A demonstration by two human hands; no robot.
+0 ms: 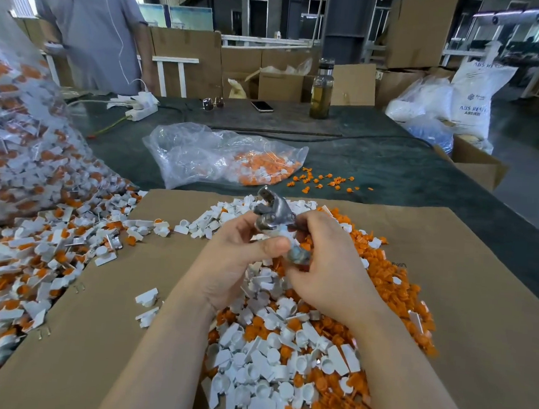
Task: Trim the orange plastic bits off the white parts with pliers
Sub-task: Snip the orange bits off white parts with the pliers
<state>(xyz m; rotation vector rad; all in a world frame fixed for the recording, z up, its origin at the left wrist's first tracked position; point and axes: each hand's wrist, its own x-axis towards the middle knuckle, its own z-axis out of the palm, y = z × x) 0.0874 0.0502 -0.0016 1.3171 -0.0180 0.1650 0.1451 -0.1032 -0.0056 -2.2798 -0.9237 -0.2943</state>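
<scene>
Table [377, 167]: dark green surface, reaching to the far edge where a person in a grey shirt [92, 25] stands at the far left corner.
Cardboard sheet [478, 317]: brown, laid over the near half of the table, under the loose pieces.
Big clear bag [18, 139]: at the left edge, stuffed with white-and-orange pieces, spilling onto the cardboard.
Small clear bag [207, 154]: mid-table, beyond the cardboard's far edge, partly filled; a scatter of orange bits [325, 180] just to its right.
Sorted heap [281, 360]: white parts and orange offcuts mixed, between the forearms and toward the right.
Bottle [321, 89]: near the far edge, upright, beside a phone [262, 106] and sunglasses [213, 103].
Left hand [235, 253]: fingers curled, thumb pressed across a white part [283, 236] held at the tool.
Right hand [324, 266]: fingers wrapped round the handles of the pliers [272, 212].
Pliers: grey metal, head pointing away, above the heap; whether the jaws are closed cannot be told.
</scene>
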